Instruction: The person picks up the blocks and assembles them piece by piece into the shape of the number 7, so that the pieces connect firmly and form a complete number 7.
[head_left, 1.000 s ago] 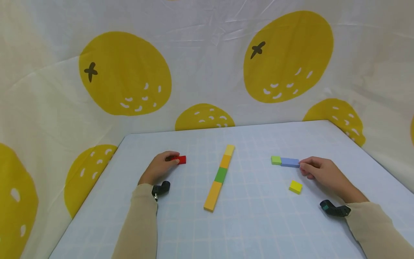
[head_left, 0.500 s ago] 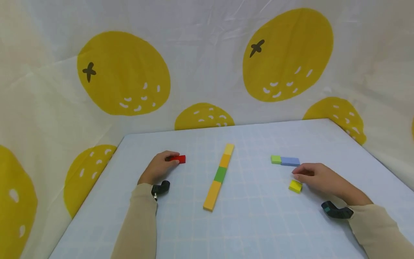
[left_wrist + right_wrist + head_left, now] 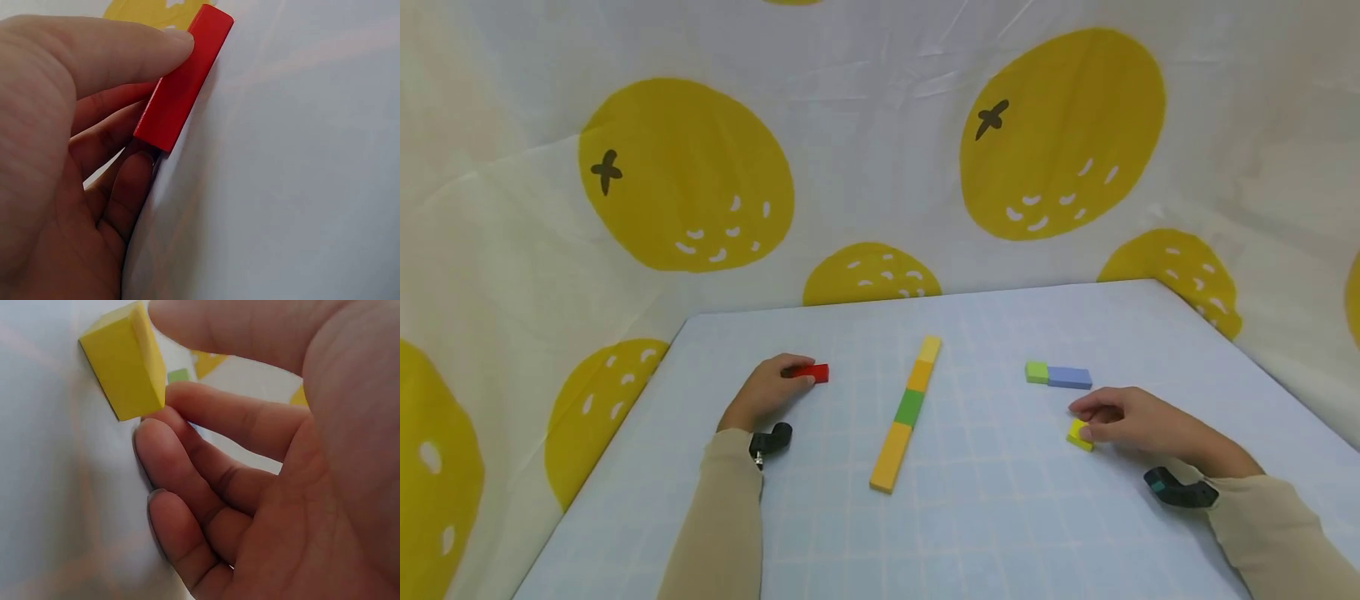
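A red block [image 3: 820, 373] lies between the thumb and fingers of the left hand [image 3: 765, 390]. In the left wrist view, the thumb of the left hand [image 3: 94, 62] rests on the face of this red block [image 3: 181, 81], with fingers behind it. At the right, the right hand [image 3: 1142, 423] is at a small yellow block [image 3: 1077, 436], its thumb over the block's near side. The right wrist view has the yellow block [image 3: 125, 362] beside the thumb and index fingertips of the right hand [image 3: 250, 469]; no firm pinch shows.
A slanting row of yellow, orange and green blocks [image 3: 909, 408] lies mid-table. A light green block [image 3: 1037, 372] touches a blue block [image 3: 1070, 377] end to end, beyond the right hand. Behind the table [image 3: 985, 517] hangs a cloth [image 3: 872, 167] with yellow fruit shapes.
The right hand has come away from the blue block toward the near side and reached the yellow block. The left hand stays at the red block.
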A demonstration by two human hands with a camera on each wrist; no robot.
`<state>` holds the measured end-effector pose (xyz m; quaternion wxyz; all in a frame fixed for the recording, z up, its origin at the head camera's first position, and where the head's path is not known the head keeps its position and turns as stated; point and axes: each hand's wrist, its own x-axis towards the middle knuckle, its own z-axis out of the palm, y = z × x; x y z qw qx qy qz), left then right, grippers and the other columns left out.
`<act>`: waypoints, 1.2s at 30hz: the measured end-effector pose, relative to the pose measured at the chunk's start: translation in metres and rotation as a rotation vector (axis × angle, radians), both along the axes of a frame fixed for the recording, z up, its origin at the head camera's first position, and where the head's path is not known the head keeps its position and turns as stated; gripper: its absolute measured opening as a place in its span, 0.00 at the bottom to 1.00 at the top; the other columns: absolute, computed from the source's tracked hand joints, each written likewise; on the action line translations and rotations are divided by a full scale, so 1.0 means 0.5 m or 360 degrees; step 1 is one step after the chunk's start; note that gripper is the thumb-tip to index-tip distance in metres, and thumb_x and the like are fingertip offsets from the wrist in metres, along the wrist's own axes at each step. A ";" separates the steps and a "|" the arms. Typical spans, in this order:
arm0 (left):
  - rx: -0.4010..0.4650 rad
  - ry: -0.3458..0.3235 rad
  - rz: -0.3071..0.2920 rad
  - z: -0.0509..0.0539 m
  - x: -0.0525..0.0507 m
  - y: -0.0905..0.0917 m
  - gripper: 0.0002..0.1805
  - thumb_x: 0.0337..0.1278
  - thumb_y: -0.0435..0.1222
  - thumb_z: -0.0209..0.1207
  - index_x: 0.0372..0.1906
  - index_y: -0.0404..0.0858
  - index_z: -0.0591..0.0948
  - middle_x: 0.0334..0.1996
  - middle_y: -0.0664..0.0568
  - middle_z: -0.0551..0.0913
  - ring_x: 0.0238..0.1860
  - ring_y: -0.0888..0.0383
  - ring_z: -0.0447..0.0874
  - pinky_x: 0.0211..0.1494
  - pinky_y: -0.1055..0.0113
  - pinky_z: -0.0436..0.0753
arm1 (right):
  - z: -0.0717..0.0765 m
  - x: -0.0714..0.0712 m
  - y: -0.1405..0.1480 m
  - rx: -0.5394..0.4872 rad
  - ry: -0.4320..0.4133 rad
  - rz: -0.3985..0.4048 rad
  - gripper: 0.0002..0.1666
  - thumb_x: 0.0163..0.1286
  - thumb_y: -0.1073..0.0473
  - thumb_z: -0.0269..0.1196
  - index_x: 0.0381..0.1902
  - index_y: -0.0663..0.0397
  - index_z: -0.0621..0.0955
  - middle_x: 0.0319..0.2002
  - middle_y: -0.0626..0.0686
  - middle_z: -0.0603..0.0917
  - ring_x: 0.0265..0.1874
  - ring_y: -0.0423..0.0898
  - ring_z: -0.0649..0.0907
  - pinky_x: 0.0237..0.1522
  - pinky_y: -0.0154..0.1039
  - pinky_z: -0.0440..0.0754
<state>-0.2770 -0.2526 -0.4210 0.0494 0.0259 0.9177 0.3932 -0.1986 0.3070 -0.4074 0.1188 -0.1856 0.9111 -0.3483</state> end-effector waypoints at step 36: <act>0.0012 0.0024 -0.0020 -0.007 -0.004 -0.002 0.25 0.66 0.48 0.62 0.66 0.52 0.77 0.68 0.47 0.71 0.67 0.44 0.64 0.70 0.41 0.65 | -0.005 0.002 -0.013 -0.0050 0.0098 -0.0101 0.15 0.64 0.54 0.71 0.43 0.52 0.80 0.34 0.49 0.80 0.35 0.45 0.77 0.37 0.34 0.76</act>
